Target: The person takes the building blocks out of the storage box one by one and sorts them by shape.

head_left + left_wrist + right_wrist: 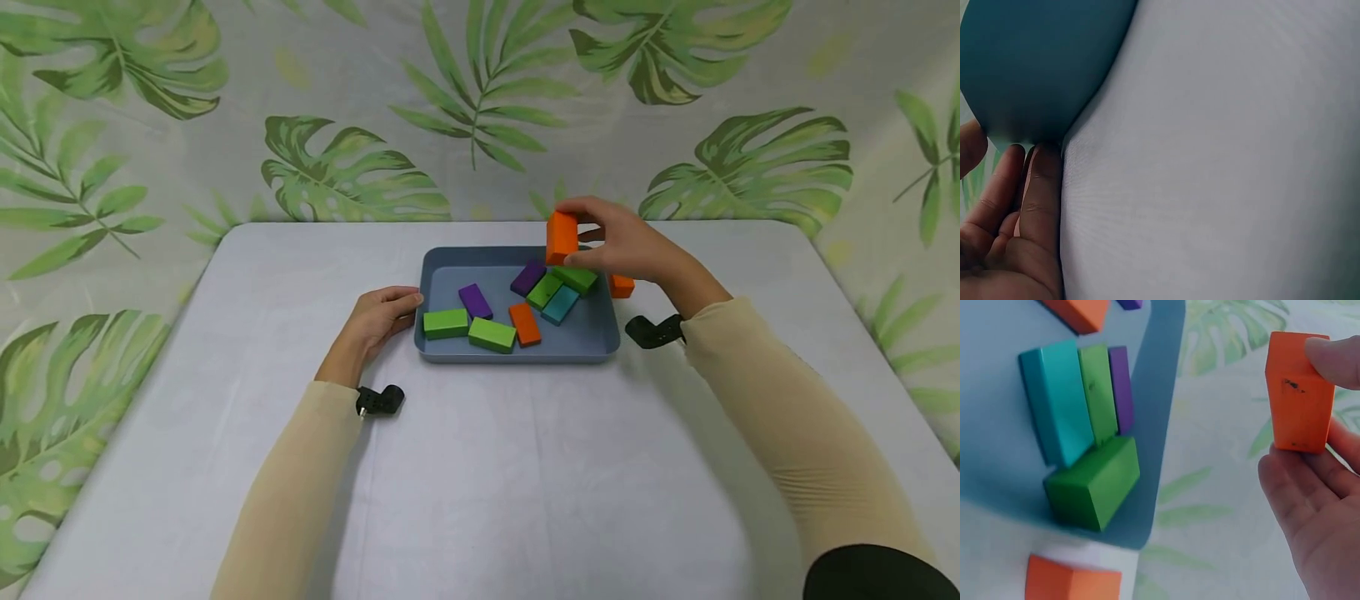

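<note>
At centre frame, a shallow blue-grey tray point(573, 344), held at its left edge by thumb and fingers of the left hand point(381, 317); toward its upper right, the right hand point(628, 242) pinches a raised orange rectangular block point(561, 239), probably light, rigid, smooth, best gripped across opposite ends.

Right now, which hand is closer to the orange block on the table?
Right. The right hand is raised close to that orange block; the left hand is across the tray, at its left end.
</note>
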A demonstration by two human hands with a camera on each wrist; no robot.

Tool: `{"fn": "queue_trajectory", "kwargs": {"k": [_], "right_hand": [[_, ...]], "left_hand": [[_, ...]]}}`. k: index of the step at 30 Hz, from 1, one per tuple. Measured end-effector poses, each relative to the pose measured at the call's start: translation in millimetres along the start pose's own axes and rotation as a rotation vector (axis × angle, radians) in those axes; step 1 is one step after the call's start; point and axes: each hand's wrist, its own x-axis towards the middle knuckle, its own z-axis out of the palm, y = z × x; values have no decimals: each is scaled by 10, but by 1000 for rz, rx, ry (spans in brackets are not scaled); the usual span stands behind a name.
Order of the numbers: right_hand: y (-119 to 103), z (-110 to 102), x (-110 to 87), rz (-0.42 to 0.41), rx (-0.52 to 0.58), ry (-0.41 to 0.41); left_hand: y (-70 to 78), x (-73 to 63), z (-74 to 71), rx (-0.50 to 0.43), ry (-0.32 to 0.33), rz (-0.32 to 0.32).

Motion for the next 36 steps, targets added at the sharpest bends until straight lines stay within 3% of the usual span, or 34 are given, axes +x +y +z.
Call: {"fn": "queue_trajectory", "kwargs": {"k": [6,13,22,36], "right_hand": [[56,-128,-87,18,-29,17],[135,-285,-214,138,-45,20],[427,-480,-310,226,-35,78],[792,-528,-398,283,-18,96]], "left_hand": [[2,-9,-17,9,-4,-10],[-13,-29,-4,2,-6,-8],[26,-31,7,-3,-7,-6],[20,-13,-6,5,-15,-18]]}}
